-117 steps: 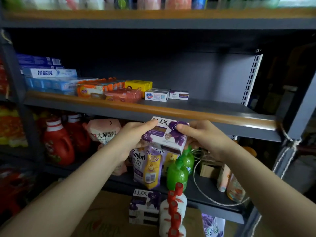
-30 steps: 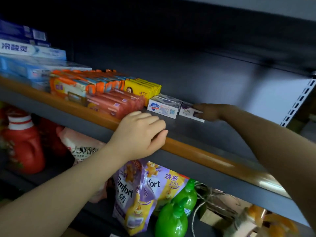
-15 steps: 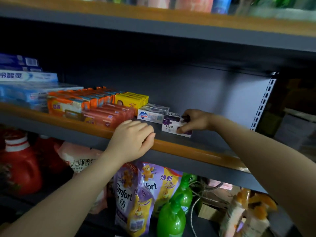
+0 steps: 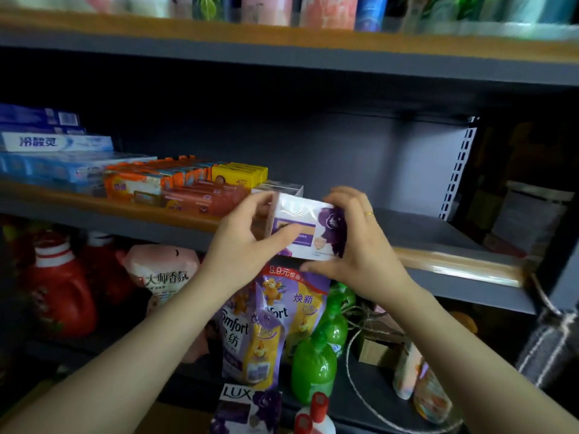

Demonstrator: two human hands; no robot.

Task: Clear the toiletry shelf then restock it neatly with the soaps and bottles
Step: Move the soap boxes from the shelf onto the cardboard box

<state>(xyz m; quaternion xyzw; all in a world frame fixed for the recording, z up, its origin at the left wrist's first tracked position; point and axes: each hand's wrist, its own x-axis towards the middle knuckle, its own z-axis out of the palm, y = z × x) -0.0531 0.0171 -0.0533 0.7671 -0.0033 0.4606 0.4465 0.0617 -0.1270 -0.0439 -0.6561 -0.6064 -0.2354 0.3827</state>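
Both hands hold a white and purple Lux soap box [image 4: 308, 228] in the air just in front of the middle shelf [image 4: 454, 264]. My left hand [image 4: 247, 242] grips its left end, thumb across the front. My right hand [image 4: 360, 245] grips its right end from behind and below. On the shelf behind stand a white soap box [image 4: 282, 187], yellow soap boxes [image 4: 241, 175], red soap bars [image 4: 200, 198] and orange soap packs [image 4: 141, 183]. More Lux boxes [image 4: 247, 408] lie at the bottom of the view.
Blue toothpaste boxes [image 4: 56, 158] are stacked at the shelf's left. Its right half is bare dark metal. Below stand red detergent bottles [image 4: 59, 292], a pink refill pouch [image 4: 163, 277], Comfort pouches [image 4: 266, 327] and green bottles [image 4: 316, 364]. Bottles line the top shelf [image 4: 282, 36].
My left hand has left the shelf rail and my right hand has drawn back from the shelf. Both now hold a Lux box in front of the rail.
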